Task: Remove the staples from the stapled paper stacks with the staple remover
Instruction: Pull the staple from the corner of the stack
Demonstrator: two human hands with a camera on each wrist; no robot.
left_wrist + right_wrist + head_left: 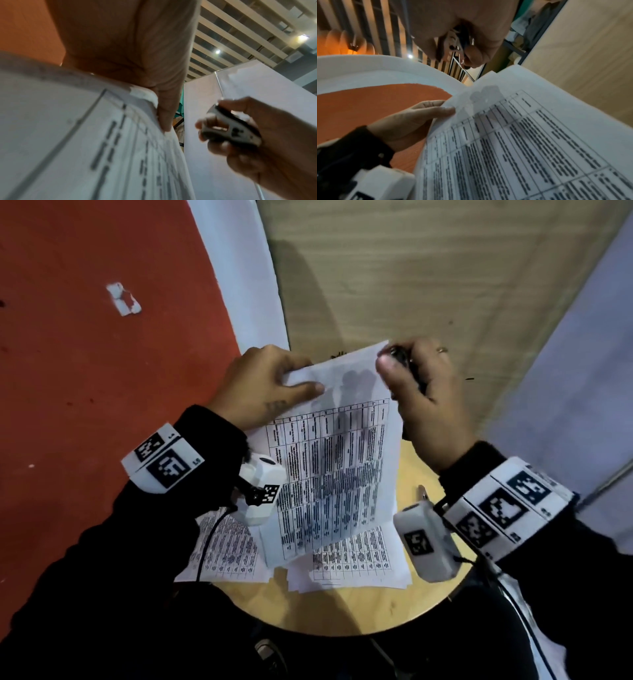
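A paper stack [329, 460] printed with tables is lifted and tilted above a small round wooden table [359, 607]. My left hand [270, 385] pinches its top left corner, thumb on the printed face. My right hand [421, 385] grips a black and silver staple remover [400, 357] just off the stack's top right corner. In the left wrist view the staple remover [235, 129] sits between thumb and fingers, apart from the paper stack [85, 142]. In the right wrist view the staple remover [460, 43] hangs above the corner of the paper stack [513, 135]. No staple is visible.
More printed sheets [359, 559] lie spread on the table under the held stack. A small pale object [422, 493] lies by my right wrist. An orange floor [85, 371] is on the left, a wood-grain panel [411, 268] ahead and a white partition [565, 371] on the right.
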